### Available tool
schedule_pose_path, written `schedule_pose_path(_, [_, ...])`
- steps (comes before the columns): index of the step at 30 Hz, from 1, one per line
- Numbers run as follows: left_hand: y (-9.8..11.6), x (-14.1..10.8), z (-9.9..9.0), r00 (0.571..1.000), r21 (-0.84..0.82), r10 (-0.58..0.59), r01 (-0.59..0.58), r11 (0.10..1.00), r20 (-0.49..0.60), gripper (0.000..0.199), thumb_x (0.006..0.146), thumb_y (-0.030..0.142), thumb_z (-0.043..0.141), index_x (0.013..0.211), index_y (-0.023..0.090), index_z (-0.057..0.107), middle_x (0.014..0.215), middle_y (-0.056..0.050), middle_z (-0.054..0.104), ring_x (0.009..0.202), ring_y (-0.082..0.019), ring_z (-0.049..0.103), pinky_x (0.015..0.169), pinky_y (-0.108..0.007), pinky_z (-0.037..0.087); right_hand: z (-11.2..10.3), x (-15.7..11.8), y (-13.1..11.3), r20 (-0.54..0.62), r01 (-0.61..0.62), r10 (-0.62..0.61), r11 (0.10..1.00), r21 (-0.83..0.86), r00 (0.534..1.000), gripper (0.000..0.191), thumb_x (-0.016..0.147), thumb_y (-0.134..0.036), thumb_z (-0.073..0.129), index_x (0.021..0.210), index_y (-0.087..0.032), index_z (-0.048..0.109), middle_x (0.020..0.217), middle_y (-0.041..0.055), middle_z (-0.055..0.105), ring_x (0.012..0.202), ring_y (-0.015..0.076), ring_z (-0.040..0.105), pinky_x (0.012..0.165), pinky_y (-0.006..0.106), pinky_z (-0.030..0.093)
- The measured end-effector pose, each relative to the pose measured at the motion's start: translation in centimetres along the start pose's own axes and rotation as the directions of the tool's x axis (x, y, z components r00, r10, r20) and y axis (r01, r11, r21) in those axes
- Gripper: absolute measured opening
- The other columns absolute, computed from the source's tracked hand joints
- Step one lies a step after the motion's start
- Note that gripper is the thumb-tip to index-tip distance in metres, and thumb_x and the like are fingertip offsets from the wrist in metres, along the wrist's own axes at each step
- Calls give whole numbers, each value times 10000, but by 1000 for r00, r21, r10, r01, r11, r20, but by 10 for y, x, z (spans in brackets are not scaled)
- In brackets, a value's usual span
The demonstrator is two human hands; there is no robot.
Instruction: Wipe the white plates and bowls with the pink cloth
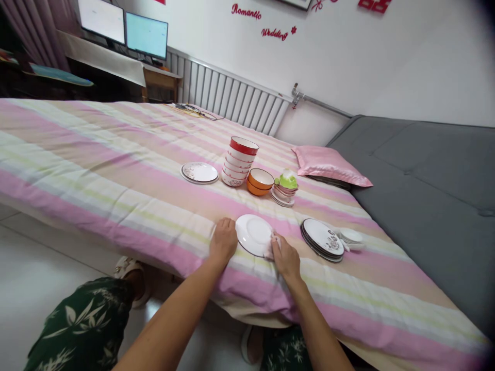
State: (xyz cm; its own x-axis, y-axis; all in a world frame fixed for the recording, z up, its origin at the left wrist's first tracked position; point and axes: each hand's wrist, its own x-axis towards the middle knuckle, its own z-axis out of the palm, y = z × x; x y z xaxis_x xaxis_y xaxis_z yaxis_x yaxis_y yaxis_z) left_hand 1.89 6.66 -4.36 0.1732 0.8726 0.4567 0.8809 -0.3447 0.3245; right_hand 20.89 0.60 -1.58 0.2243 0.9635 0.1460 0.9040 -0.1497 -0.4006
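Hands working at near edge of striped bed (116, 170): left hand (223, 240) resting curled beside white plate (253, 233); right hand (285, 256) pressing pale cloth (270, 246) against plate rim. Plate stack (322, 239) lying just right.

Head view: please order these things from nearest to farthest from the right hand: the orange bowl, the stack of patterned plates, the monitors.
From the right hand:
1. Stack of patterned plates, just to its right on the bed.
2. Orange bowl, farther up the bed, beside the tall bowl stack.
3. Monitors, on the desk at the far left wall.
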Motion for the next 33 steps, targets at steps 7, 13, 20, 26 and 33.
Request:
schedule_pose_path(7, [0, 1, -1, 1000, 1, 5, -5, 1000, -1, 248, 816, 40, 363, 892, 131, 581, 923, -116, 589, 911, -235, 511, 862, -367, 408, 5, -28, -3, -87, 80, -74, 995, 65, 993, 467, 909, -417, 348, 1309, -207, 466, 1273, 70, 570, 1161, 223, 535, 949, 338, 414])
schedule_pose_path(13, [1, 1, -1, 1000, -7, 6, -6, 1000, -3, 237, 816, 49, 376, 900, 116, 587, 928, -130, 594, 916, -237, 511, 861, -367, 407, 16, -48, -1, -195, 268, -248, 960, 81, 949, 526, 844, -396, 512, 1322, -186, 443, 1268, 77, 573, 1149, 216, 545, 954, 350, 444])
schedule_pose_path(20, [1, 1, -1, 1000, -4, 12, -12, 1000, -4, 238, 821, 51, 373, 890, 115, 592, 917, -135, 600, 905, -242, 509, 842, -368, 411, 24, -60, -4, -213, 541, -529, 841, -1, 821, 439, 869, -266, 490, 1295, -157, 471, 1301, 107, 540, 1231, 220, 476, 1005, 381, 430])
schedule_pose_path(26, [1, 0, -2, 1000, -10, 4, -4, 1000, -8, 223, 821, 53, 378, 884, 114, 583, 913, -134, 598, 899, -242, 506, 845, -363, 411, 17, -50, -21, -109, 649, -644, 760, 17, 757, 398, 862, -165, 450, 1256, -152, 498, 1304, 98, 538, 1259, 212, 443, 1039, 395, 403])
schedule_pose_path(33, [0, -2, -3, 1000, -48, -5, 5, 999, 0, 180, 819, 57, 401, 864, 144, 553, 919, -105, 592, 897, -217, 507, 835, -336, 419, 22, -30, -46, -40, 637, -636, 771, 9, 771, 376, 848, -160, 443, 1215, -123, 516, 1280, 116, 547, 1245, 228, 446, 1076, 421, 341])
